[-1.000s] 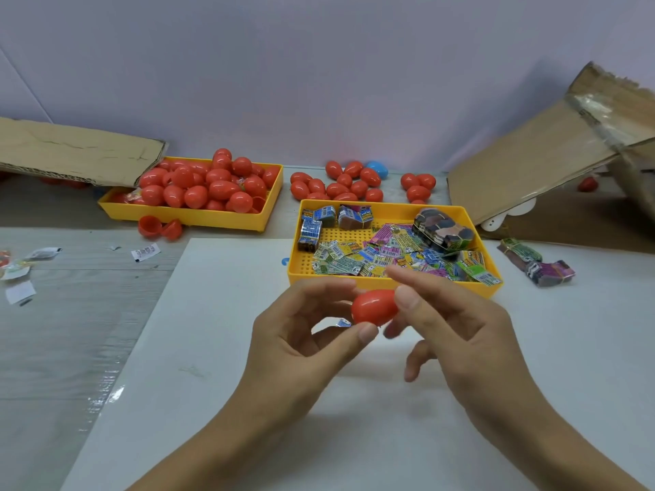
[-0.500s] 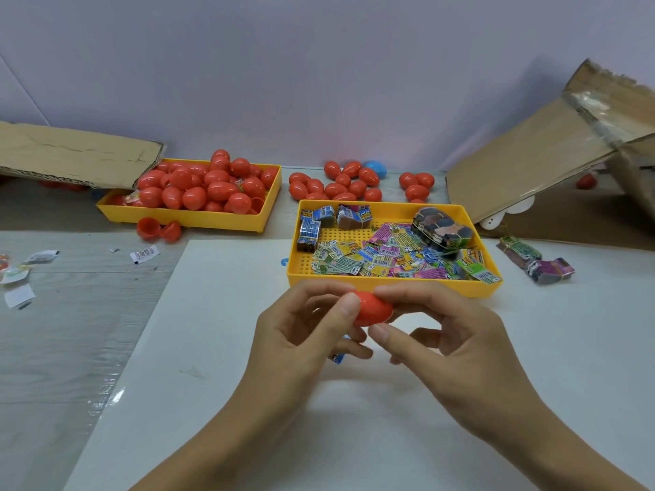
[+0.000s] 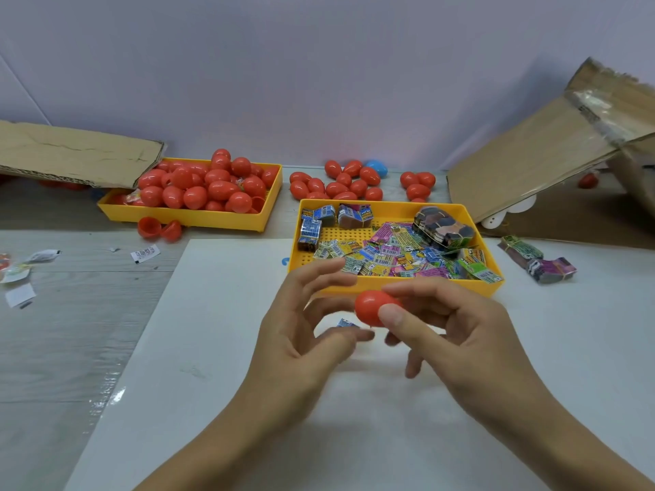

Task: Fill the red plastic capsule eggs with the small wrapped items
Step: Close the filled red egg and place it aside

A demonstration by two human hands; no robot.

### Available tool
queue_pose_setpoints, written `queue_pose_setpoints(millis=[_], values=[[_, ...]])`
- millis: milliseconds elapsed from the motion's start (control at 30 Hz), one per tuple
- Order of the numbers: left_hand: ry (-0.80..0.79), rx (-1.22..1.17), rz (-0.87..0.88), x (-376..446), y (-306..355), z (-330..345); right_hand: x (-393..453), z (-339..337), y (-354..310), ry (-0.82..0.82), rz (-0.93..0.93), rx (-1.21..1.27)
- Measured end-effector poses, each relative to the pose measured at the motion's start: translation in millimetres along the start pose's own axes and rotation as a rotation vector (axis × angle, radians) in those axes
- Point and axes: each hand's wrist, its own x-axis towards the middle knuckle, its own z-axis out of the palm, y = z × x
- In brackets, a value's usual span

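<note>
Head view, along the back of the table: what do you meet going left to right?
Flat cardboard sheet → yellow plastic tray heaped with red capsule eggs → loose cluster of red eggs with one blue egg → small group of red eggs → leaning cardboard box flap.

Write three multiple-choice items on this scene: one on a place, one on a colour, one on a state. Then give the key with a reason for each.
1. Where is the tray of wrapped items?
A. just beyond the hands
B. on the cardboard at left
C. inside the tray of eggs

2. What colour is the odd egg among the loose red eggs by the wall?
A. green
B. blue
C. white

3. How is the red egg held?
A. gripped by the left hand alone
B. lying free on the white sheet
C. pinched by the right hand

Key: A, the tray sits right behind the fingers; B, one blue egg shows there; C, the right hand pinches it while the left hand is spread beside it.
</note>
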Motion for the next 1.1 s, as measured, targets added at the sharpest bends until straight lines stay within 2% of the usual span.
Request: queue_pose_setpoints(millis=[100, 200, 333, 567, 967, 1033, 1100], values=[[0.002, -0.114, -0.175, 0.3, 5.0, 1.8, -1.5, 0.7, 2.4, 0.011, -0.031, -0.075], [0.010, -0.108, -0.236, -0.4, 7.7, 5.0, -3.6, 2.2, 3.7, -0.022, -0.084, -0.167], [0.045, 0.002, -0.172, -1.4, 8.4, 5.1, -3.8, 1.7, 4.5, -0.073, -0.167, -0.222], [0.045, 0.023, -0.077, -0.3, 8.6, 0.7, 1.9, -2.1, 4.8, 0.015, 0.000, 0.020], [0.035, 0.012, -0.026, 0.8, 6.7, -1.3, 2.7, 0.2, 8.2, -0.025, -0.047, 0.045], [0.078, 0.022, -0.003, 2.6, 8.8, -2.6, 4.4, -1.3, 13.3, -0.033, -0.011, -0.009], [0.148, 0.030, 0.022, 6.0, 10.7, -7.0, 5.6, -3.1, 18.3, -0.100, -0.060, -0.283]])
